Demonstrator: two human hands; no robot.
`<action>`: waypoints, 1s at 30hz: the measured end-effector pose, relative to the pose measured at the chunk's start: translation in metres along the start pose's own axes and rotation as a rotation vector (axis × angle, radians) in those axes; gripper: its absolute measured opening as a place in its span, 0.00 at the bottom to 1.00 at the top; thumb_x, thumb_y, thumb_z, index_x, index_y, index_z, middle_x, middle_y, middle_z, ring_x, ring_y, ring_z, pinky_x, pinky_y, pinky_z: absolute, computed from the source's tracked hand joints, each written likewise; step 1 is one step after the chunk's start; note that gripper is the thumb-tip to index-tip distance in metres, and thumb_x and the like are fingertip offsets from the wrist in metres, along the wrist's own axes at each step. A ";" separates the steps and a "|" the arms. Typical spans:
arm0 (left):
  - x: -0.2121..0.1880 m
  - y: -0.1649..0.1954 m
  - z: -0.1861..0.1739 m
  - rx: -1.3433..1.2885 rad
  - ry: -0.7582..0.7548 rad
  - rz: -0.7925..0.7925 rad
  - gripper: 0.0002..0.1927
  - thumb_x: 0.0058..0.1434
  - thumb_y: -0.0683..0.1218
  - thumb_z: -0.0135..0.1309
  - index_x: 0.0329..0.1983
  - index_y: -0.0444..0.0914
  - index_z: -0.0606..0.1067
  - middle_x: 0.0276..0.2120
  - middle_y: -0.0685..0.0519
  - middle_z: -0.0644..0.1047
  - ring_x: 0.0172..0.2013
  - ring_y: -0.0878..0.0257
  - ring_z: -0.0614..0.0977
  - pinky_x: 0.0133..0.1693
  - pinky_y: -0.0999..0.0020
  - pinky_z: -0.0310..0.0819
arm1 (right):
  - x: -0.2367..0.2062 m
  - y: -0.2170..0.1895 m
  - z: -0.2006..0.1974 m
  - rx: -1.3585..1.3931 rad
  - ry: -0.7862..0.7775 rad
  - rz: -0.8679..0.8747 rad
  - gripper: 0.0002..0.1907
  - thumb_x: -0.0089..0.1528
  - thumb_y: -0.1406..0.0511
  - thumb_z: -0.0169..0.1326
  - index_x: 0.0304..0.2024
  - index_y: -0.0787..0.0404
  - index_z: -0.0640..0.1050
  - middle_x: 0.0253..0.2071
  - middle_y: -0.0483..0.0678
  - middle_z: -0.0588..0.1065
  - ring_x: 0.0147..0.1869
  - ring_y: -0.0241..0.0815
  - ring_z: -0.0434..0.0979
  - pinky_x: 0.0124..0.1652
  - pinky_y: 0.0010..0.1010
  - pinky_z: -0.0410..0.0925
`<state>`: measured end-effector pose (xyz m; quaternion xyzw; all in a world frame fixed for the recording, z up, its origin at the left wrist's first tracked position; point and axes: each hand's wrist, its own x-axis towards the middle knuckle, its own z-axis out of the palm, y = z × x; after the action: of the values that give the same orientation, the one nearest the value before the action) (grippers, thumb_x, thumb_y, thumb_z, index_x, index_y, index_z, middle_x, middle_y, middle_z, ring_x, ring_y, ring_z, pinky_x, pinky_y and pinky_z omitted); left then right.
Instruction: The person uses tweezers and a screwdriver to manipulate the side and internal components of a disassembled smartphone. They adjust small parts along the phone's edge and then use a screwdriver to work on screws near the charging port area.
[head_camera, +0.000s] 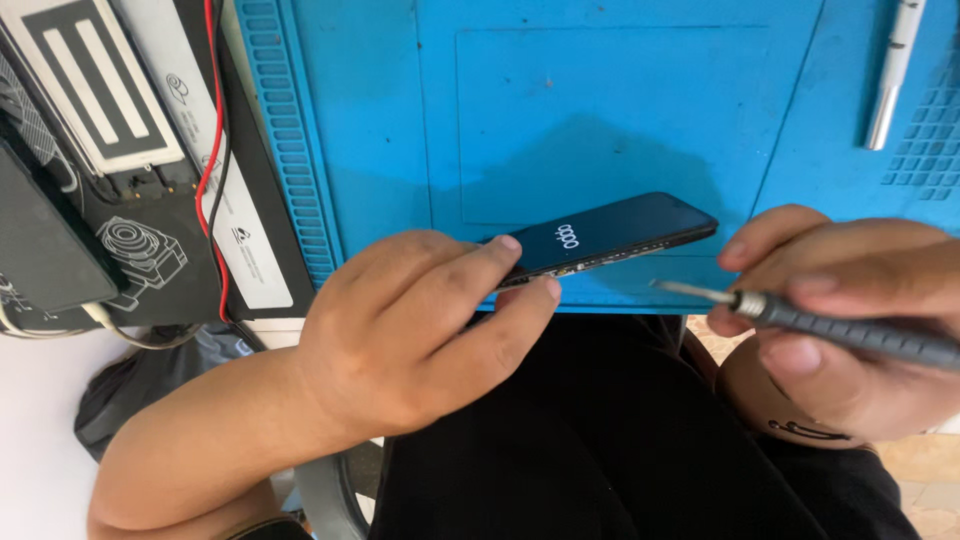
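The slim black smartphone with a lit dark screen (610, 233) is pinched at its near corner between the thumb and fingers (480, 262) of the left hand (400, 335), tilted on edge just above the near rim of the blue silicone work mat (600, 110) that covers the tabletop. Just right of those fingers, the right hand (850, 320) is clenched around a grey knurled metal screwdriver (850, 330), its thin tip pointing left, close to the phone's lower edge without touching it. Farther off, beyond the right hand's fingers, a silver metal pen-shaped tool (893, 72) lies on the mat, while red and black wires (212, 150) run down well beyond the left hand's fingers.
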<state>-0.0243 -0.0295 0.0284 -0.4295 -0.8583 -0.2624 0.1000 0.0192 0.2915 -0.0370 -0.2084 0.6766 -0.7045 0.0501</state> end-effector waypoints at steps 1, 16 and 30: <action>0.000 0.000 0.000 0.019 0.000 0.004 0.09 0.64 0.39 0.62 0.47 0.39 0.79 0.40 0.47 0.77 0.33 0.60 0.82 0.33 0.68 0.78 | 0.002 -0.002 0.003 -0.031 -0.020 -0.012 0.17 0.64 0.66 0.57 0.56 0.57 0.75 0.34 0.49 0.79 0.39 0.42 0.86 0.53 0.46 0.79; -0.006 0.001 0.007 -0.062 0.001 0.012 0.09 0.68 0.39 0.63 0.50 0.37 0.77 0.38 0.48 0.76 0.33 0.63 0.81 0.34 0.71 0.81 | -0.001 -0.015 0.012 -0.159 -0.075 0.057 0.16 0.62 0.66 0.60 0.51 0.53 0.73 0.33 0.46 0.80 0.38 0.39 0.84 0.56 0.44 0.76; -0.007 0.000 0.009 -0.073 0.009 0.021 0.10 0.67 0.37 0.60 0.51 0.38 0.76 0.39 0.49 0.75 0.34 0.63 0.80 0.34 0.70 0.80 | 0.009 -0.025 0.011 -0.292 -0.186 0.081 0.17 0.60 0.60 0.63 0.47 0.57 0.73 0.31 0.47 0.80 0.40 0.40 0.86 0.55 0.44 0.76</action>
<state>-0.0197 -0.0291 0.0183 -0.4404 -0.8433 -0.2944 0.0910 0.0204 0.2803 -0.0107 -0.2503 0.7720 -0.5738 0.1101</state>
